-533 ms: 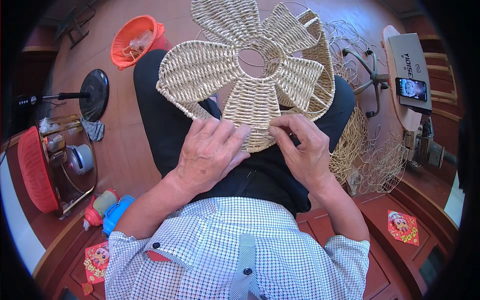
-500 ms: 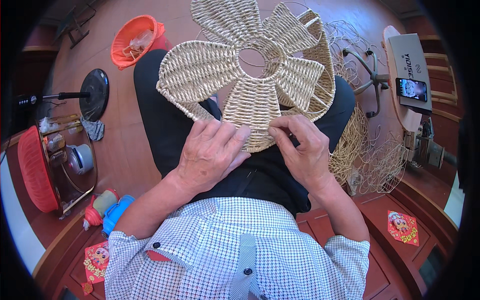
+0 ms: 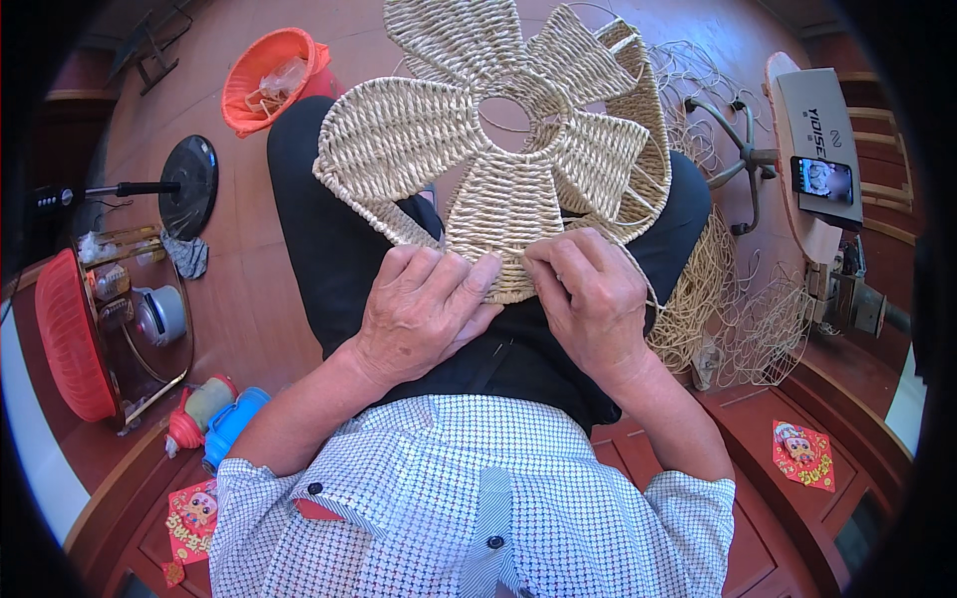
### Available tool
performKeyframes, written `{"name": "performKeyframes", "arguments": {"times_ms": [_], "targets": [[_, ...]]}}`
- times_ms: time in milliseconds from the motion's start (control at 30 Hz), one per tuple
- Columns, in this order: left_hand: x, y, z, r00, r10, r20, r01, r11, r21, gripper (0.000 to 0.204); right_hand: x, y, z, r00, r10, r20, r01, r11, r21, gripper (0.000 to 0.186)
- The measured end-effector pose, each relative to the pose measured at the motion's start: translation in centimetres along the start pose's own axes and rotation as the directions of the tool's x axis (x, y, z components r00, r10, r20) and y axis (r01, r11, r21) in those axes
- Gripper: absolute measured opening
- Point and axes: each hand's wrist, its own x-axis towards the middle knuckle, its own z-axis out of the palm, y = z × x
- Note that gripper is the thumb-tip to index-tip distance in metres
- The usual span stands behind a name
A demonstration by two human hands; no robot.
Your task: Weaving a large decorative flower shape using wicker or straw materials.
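Woven flower-shaped piece [image 3: 506, 179] lies over the person's dark-trousered lap [image 3: 299, 209], its nearest petal [image 3: 506, 214] toward the waist: the left hand [image 3: 419, 309] grips that petal's left edge with index finger over the weave, and the right hand [image 3: 596, 309] is closed to a pinch at the right side, though whether on a strand I cannot tell. A steady left hold and an even pull on the loose strand [image 3: 653, 292] beside the right hand would likely make the rows lie snug, provided the heaped cord [image 3: 698, 294] on the floor [image 3: 239, 259] runs unsnagged

orange-lined bin [image 3: 239, 100], upper left | red basin [image 3: 75, 339], far left | blue container [image 3: 234, 429], lower left | phone [image 3: 823, 181], grey box [image 3: 809, 102], right
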Motion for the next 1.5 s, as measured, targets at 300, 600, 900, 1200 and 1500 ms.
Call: {"name": "performKeyframes", "arguments": {"times_ms": [300, 600, 900, 1200, 1500], "targets": [[2.6, -0.5, -4.9, 0.848, -0.477, 0.230, 0.524, 0.695, -0.492, 0.050, 0.8, -0.6, 0.8, 0.993, 0.114, 0.042, -0.117, 0.991, 0.067, 0.012], [5.5, -3.7, -4.2, 0.621, -0.302, 0.723, 0.740, -0.077, -0.668, 0.075, 1.4, -0.4, 1.1, 0.978, 0.172, 0.121, -0.193, 0.962, 0.192, 0.012], [6.7, -3.6, -3.9, 0.505, -0.236, 0.830, 0.835, -0.108, -0.539, 0.086, 1.2, -0.2, 1.2, 0.980, 0.156, 0.126, -0.176, 0.970, 0.167, 0.012], [6.6, -3.3, -4.3, 0.546, -0.251, 0.799, 0.829, 0.023, -0.559, 0.078, 1.0, -0.5, 1.7, 0.996, 0.074, 0.045, -0.079, 0.989, 0.124, 0.014], [5.7, -3.4, -2.7, 0.551, -0.324, 0.769, 0.804, -0.042, -0.593, 0.075, 0.5, -0.7, 1.7, 0.997, -0.029, 0.073, 0.024, 0.997, 0.069, 0.024]]}}
